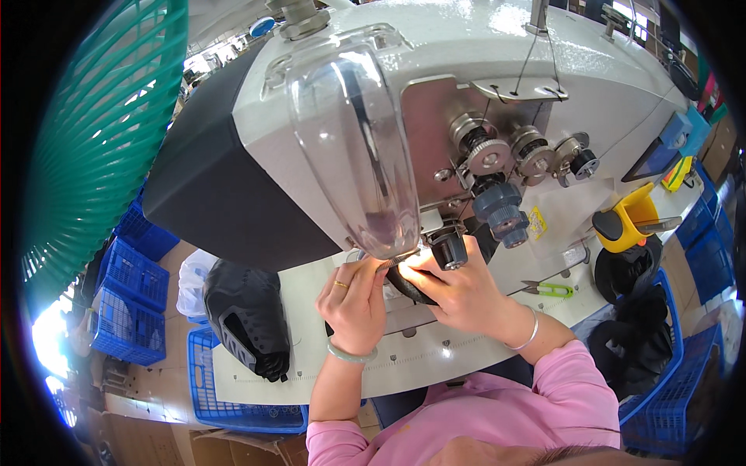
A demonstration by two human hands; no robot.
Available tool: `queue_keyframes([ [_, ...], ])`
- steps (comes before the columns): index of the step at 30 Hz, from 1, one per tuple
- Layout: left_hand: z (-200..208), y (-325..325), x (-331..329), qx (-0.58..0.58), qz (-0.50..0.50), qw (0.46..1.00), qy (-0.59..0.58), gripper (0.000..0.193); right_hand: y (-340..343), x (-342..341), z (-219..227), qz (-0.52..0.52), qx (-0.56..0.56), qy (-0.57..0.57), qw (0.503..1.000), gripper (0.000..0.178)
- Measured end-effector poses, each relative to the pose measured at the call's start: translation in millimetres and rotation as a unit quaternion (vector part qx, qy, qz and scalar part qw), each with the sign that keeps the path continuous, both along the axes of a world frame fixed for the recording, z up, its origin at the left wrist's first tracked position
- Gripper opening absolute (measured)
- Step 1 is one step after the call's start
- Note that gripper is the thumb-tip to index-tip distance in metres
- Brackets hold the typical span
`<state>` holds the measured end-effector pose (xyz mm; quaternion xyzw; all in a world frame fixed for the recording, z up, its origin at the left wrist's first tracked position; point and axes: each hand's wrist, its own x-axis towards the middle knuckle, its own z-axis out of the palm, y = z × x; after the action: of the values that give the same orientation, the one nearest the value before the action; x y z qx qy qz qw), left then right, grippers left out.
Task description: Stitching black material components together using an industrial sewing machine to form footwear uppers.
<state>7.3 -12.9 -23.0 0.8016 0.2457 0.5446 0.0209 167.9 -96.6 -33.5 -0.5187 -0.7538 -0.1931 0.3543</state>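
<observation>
Both my hands are close together under the head of a white industrial sewing machine (443, 43), in the bright light by its needle area. My left hand (353, 307) is closed, thumb and fingers pinching a thin grey strip (393, 262). My right hand (462, 291) curls over a black curved workpiece (409, 287) and grips it beside the strip. Most of that piece is hidden by the fingers and the machine, so its kind does not show. A clear plastic guard (350, 147) hangs just above my left fingers; the needle cannot be made out.
Black shoe uppers (249, 318) lie on the table's left. Green-handled thread snips (556, 290) and a yellow holder (622, 225) are at the right. Blue baskets (203, 380) stand below the table. A green fan guard (116, 116) rises at the far left.
</observation>
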Motion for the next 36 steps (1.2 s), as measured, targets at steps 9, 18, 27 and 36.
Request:
queue_keyframes([
  [9,12.8,-5.4,-13.2,0.095,-0.038,0.981,0.163,0.029,-5.0,2.9,-2.7,0.015,0.001,0.032,0.999,0.051],
  [18,22.9,-1.6,-13.0,0.099,-0.055,0.975,0.192,0.032,-5.0,2.9,0.3,0.023,0.006,0.045,0.999,0.049],
  [27,32.9,-2.7,-13.9,0.056,-0.071,0.976,0.196,0.030,-6.0,-8.3,1.3,-0.033,0.011,0.031,0.999,0.041],
  [36,16.1,3.5,2.0,-0.032,-0.042,0.998,0.034,0.014,4.4,-11.0,8.4,0.040,-0.028,0.139,0.989,0.032],
])
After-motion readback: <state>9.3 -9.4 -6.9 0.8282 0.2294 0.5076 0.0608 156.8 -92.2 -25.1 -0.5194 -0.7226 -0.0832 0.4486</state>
